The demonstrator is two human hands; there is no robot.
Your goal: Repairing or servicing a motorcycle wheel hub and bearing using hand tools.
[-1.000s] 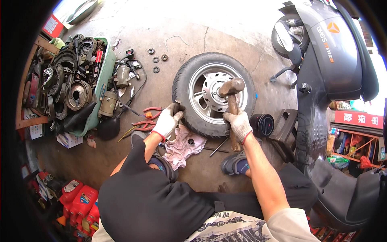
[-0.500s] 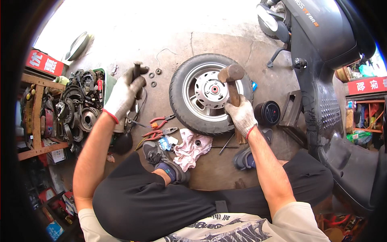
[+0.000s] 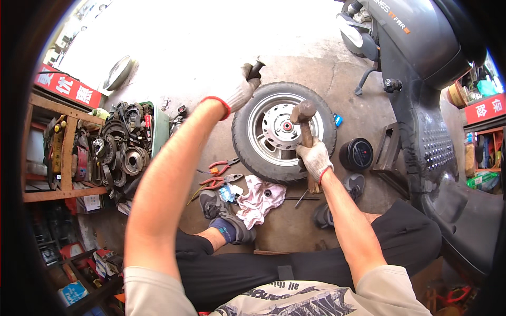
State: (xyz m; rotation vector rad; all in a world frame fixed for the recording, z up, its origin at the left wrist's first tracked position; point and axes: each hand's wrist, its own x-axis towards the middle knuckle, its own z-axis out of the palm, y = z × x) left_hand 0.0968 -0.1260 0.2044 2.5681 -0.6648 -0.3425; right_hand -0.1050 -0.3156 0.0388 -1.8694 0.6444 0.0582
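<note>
A scooter wheel [image 3: 246, 157] with a black tyre, silver rim and brake disc lies flat on the floor in front of me. In a white glove with a red cuff, my left hand [image 3: 241, 94] is closed around a short dark cylindrical metal piece [image 3: 256, 69] beyond the wheel's far left edge. My gloved right hand [image 3: 316, 160] grips a hammer [image 3: 304, 111] by its wooden handle. The hammer's head is up, over the right part of the rim, and that hand is over the tyre's near right side.
Red-handled pliers [image 3: 213, 183], a pinkish rag [image 3: 255, 203] and a round black container [image 3: 356, 154] lie near my feet. Left stands a green bin [image 3: 162, 124] of metal parts beside a shelf [image 3: 67, 152]. A dark scooter [image 3: 416, 105] fills the right side, by a stand [image 3: 387, 148].
My left hand has swung right and farther away with the dark piece, from beside the parts bin to the wheel's far edge. My right hand still holds the hammer; the view has shifted slightly.
</note>
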